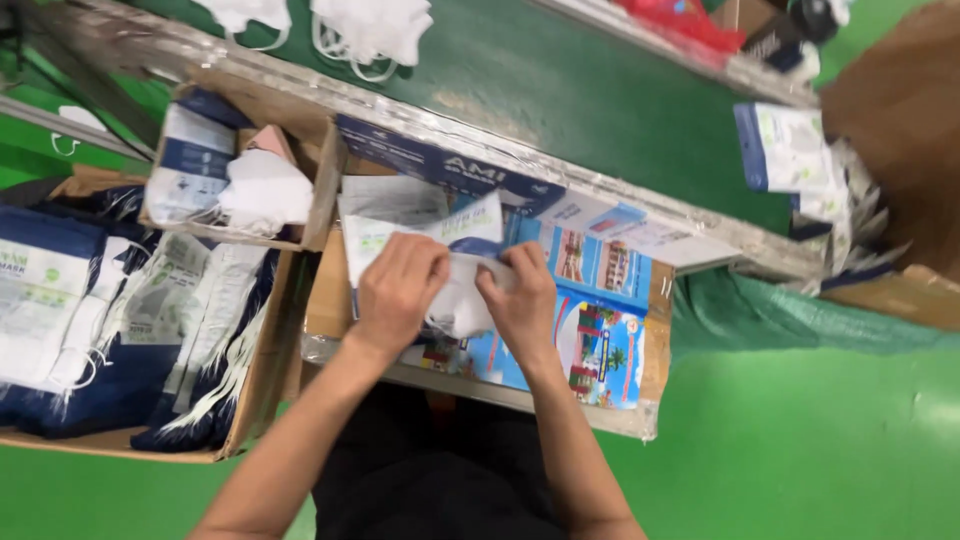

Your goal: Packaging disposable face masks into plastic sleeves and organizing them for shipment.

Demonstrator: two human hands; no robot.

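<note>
My left hand (398,290) and my right hand (522,300) meet over an open cardboard box (655,350) lined with blue printed sheets. Between them they grip a white face mask (460,305) and a thin printed pouch (405,228) of white, green and blue. The left hand's fingers pinch the pouch's edge. The right hand's fingers press on the mask's right side. Most of the mask is hidden by both hands.
A green conveyor belt (560,90) with a metal edge runs across the top, carrying loose white masks (370,30). A small box (320,200) of masks and pouches stands at left. A larger box (255,385) of packed pouches lies lower left. More pouches (785,150) pile at right. The floor (800,440) is green.
</note>
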